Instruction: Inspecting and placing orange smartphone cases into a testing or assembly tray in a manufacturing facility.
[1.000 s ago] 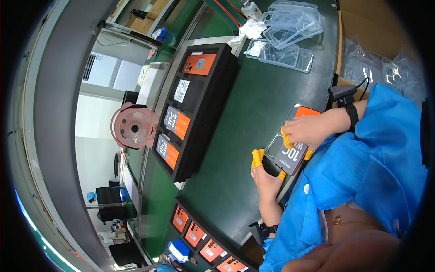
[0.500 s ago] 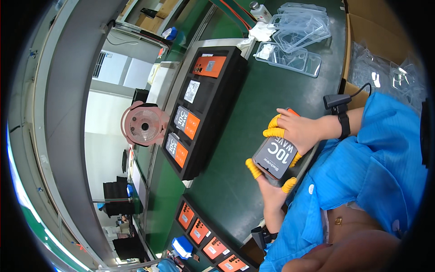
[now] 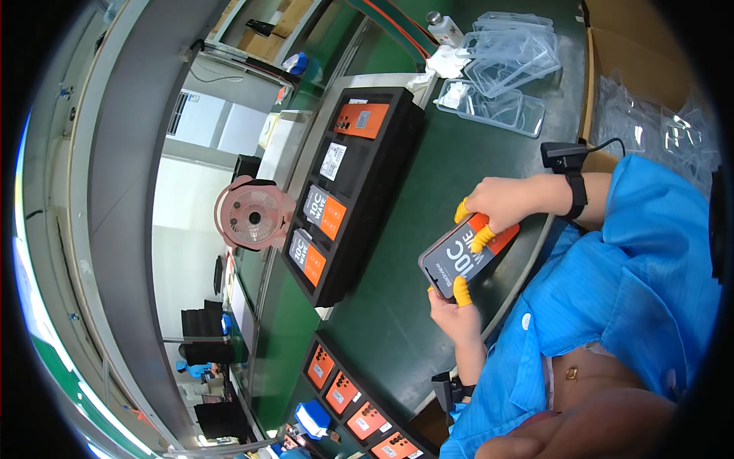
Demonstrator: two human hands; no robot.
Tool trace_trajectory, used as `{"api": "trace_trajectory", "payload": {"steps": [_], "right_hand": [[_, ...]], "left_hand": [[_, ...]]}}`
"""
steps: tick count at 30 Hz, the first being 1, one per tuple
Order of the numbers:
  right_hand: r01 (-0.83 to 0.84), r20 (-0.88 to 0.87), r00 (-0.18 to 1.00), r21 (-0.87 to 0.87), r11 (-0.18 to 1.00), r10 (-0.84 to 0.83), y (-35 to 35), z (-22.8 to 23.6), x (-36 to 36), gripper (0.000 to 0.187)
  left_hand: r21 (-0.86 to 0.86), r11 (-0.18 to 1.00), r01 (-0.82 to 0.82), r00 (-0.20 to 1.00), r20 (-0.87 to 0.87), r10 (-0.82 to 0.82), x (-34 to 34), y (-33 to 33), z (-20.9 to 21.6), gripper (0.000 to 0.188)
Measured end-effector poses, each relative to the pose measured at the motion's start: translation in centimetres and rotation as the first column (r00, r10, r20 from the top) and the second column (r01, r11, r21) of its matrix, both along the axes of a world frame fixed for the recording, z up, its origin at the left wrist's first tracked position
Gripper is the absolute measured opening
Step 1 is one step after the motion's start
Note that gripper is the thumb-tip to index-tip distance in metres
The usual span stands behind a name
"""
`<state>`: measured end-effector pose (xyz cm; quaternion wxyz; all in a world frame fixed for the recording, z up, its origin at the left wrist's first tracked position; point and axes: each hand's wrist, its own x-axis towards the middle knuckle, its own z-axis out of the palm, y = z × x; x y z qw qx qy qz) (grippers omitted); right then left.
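Observation:
A smartphone [image 3: 451, 258], its front covered by a grey and orange printed film, is held tilted above the green work surface. My left hand [image 3: 459, 320] pinches its end nearest the lower edge of the view, thumb on the front and the other fingers mostly hidden beneath. My right hand [image 3: 501, 200] grips the other end, with one fingertip at the long edge and another on the printed front. Yellow finger cots cover several fingertips. Beyond the hands lies a black tray [image 3: 382, 195] with two film-covered phones [image 3: 326, 213], an orange-backed phone [image 3: 361, 120] and a white label [image 3: 332, 161].
A second dark tray with several orange-backed phones [image 3: 342, 392] lies at the bottom, beside a blue-and-white object [image 3: 312, 419]. At the top are stacked clear plastic cases [image 3: 512, 57], white tissue [image 3: 447, 61] and a bottle [image 3: 445, 30]. A cardboard box [image 3: 634, 38] holds clear plastic. A pink fan [image 3: 252, 216] stands beyond.
My right hand has shifted its grip, uncovering the phone's orange part. My left hand's spread thumb and finger have closed on the phone's lower end. The phone has turned slightly.

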<state>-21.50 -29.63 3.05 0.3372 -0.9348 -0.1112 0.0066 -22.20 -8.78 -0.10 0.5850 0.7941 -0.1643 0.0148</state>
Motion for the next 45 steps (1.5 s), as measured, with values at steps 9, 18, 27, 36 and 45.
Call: {"api": "trace_trajectory", "payload": {"steps": [9, 18, 27, 36, 45], "right_hand": [[0.011, 0.013, 1.0, 0.237, 0.972, -0.015, 1.2, -0.1, -1.6, 0.045], [0.098, 0.043, 0.974, 0.804, 0.586, -0.221, 5.4, 0.7, -0.2, 0.039], [0.152, 0.115, 0.913, 0.794, 0.589, -0.391, 2.9, 5.4, 12.5, 0.032], [0.276, -0.026, 0.951, -0.378, 0.884, -0.308, 1.2, 5.0, 28.4, 0.044], [0.363, 0.527, 0.815, -0.142, 0.921, -0.24, -1.4, 8.8, 14.7, 0.039]], "left_hand": [[-0.62, 0.722, 0.305, 0.856, -0.154, -0.494, 1.8, 1.8, -1.0, 0.039], [0.222, 0.84, 0.495, 0.869, -0.109, -0.483, 3.3, -0.4, -1.8, 0.02], [-0.617, 0.735, 0.282, 0.813, -0.252, -0.525, 10.0, 0.5, -3.1, 0.036], [-0.228, 0.949, 0.219, 0.952, -0.162, -0.259, 11.2, 0.7, -5.2, 0.025], [-0.288, 0.917, 0.275, 0.933, -0.152, -0.327, 12.1, 1.0, -5.4, 0.025]]}}
